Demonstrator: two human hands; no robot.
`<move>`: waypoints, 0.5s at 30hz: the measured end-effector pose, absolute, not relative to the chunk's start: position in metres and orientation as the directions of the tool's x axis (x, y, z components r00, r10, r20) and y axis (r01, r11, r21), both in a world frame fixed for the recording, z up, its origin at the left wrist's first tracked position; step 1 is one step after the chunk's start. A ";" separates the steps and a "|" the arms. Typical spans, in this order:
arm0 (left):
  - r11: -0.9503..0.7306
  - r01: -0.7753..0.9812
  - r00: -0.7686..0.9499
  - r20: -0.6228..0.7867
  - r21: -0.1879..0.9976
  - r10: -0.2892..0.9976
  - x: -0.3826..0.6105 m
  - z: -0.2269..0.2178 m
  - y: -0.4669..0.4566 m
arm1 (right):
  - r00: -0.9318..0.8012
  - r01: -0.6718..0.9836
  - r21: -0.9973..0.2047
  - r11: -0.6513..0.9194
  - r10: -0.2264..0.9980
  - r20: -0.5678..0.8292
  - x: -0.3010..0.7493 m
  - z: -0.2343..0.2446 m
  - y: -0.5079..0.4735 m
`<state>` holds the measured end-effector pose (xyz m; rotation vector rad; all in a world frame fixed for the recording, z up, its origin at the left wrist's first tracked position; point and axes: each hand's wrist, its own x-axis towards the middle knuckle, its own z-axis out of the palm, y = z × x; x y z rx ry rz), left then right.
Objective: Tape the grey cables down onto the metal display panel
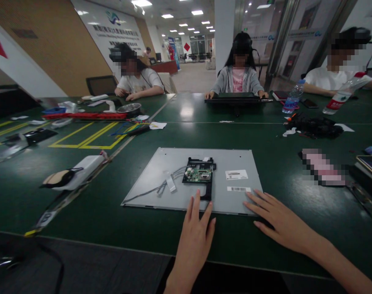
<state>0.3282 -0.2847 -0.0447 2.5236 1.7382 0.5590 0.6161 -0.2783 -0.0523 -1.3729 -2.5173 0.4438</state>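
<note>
A flat grey display panel (149,175) lies back side up on the green table in front of me. Near its middle sits a green circuit board (198,174) in a black plastic bracket (208,191). Grey cables (155,190) run from the board toward the panel's near left corner, held by a strip of clear tape. Two white labels (236,174) are stuck on the right part. My left hand (196,228) is open, its fingertips over the panel's near edge by the bracket's foot. My right hand (278,220) is open too, fingers spread at the near right corner.
Left of the panel lies a white power strip (78,173) with a dark cable. Farther off are red strips (84,116) and loose wires. To the right are a pink phone (322,167), bottles (293,98) and a black bundle (316,124). Several people sit across the table; one holds a dark panel (238,99).
</note>
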 end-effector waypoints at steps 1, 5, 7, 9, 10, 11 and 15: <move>-0.372 0.902 0.307 0.280 0.220 0.910 0.322 -0.045 -0.284 | -0.534 0.771 -0.372 0.517 0.843 0.064 0.609 -0.052 -0.277; -0.360 0.908 0.290 0.297 0.214 0.910 0.311 -0.048 -0.284 | -0.539 0.770 -0.365 0.524 0.839 0.067 0.596 -0.054 -0.274; -0.362 0.908 0.290 0.306 0.212 0.907 0.311 -0.050 -0.284 | -0.541 0.762 -0.375 0.528 0.837 0.077 0.597 -0.054 -0.272; -0.364 0.907 0.291 0.311 0.210 0.905 0.312 -0.051 -0.284 | -0.546 0.753 -0.386 0.533 0.833 0.083 0.600 -0.055 -0.270; -0.364 0.908 0.291 0.313 0.208 0.904 0.313 -0.051 -0.284 | -0.549 0.750 -0.390 0.534 0.832 0.084 0.600 -0.055 -0.270; -0.365 0.908 0.292 0.315 0.206 0.903 0.313 -0.051 -0.284 | -0.550 0.748 -0.393 0.535 0.831 0.084 0.601 -0.055 -0.269; -0.365 0.908 0.288 0.326 0.206 0.901 0.312 -0.052 -0.284 | -0.543 0.752 -0.396 0.528 0.836 0.084 0.601 -0.056 -0.269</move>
